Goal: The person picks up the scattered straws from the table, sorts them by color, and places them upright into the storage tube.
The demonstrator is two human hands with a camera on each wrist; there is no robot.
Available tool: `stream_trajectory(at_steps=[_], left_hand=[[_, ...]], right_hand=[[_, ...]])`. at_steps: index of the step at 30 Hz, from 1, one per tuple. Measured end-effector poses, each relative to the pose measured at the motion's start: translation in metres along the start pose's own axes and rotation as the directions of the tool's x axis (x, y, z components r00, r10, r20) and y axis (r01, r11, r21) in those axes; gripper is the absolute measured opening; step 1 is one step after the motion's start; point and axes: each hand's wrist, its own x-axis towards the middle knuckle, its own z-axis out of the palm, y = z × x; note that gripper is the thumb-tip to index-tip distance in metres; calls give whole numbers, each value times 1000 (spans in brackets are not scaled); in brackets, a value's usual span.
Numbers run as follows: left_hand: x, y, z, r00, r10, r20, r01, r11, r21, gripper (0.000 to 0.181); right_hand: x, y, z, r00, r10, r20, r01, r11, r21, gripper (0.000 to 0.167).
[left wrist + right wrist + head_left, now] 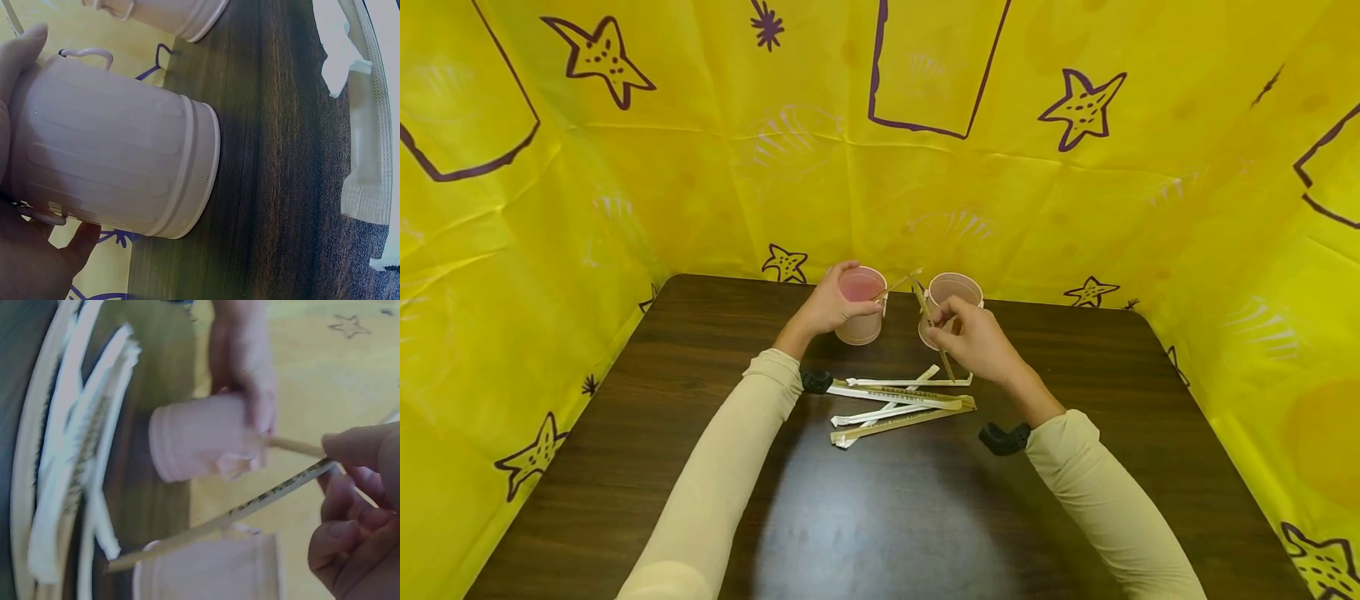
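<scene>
My left hand [829, 307] grips the left pink pail [859, 332], thumb on the near side and fingers around the far side. This small pail [112, 144] has ribbed walls and little side handles, and stands upright on the table. A thin tan stick [898, 283] leans out over its rim toward the right. Between thumb and fingers, my right hand [976, 340] pinches a slim tan paper-wrapped stick [269, 499] with dark print, slanting in front of the right pink pail [957, 287]. Whether the two sticks touch cannot be seen.
Several white and tan paper-wrapped sticks [902, 408] lie in a loose, crossing pile nearer me than the pails. The dark wooden table [1060, 517] ends just behind the pails, against a yellow patterned cloth [850, 192] that also hangs on both sides.
</scene>
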Motion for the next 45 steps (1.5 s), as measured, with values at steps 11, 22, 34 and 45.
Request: stream_trajectory(at_steps=[11,22,34,45], left_hand=[[-2,1,-1,1000,-1,-8,1,1000,-1,100],[-2,-1,1,1000,9,1,-9,1000,1,99],[1,-1,-1,1000,17,0,-17,1000,3,100],[0,0,0,1000,21,10,-20,999,-25,98]], right_hand=[[14,-25,-16,971,174,-161,-72,864,498,21],[28,-27,-3,920,184,-345,110,726,679,16],[50,-15,29,917,195,-348,100,731,674,19],[73,-16,57,915,307,-262,-67,755,652,18]])
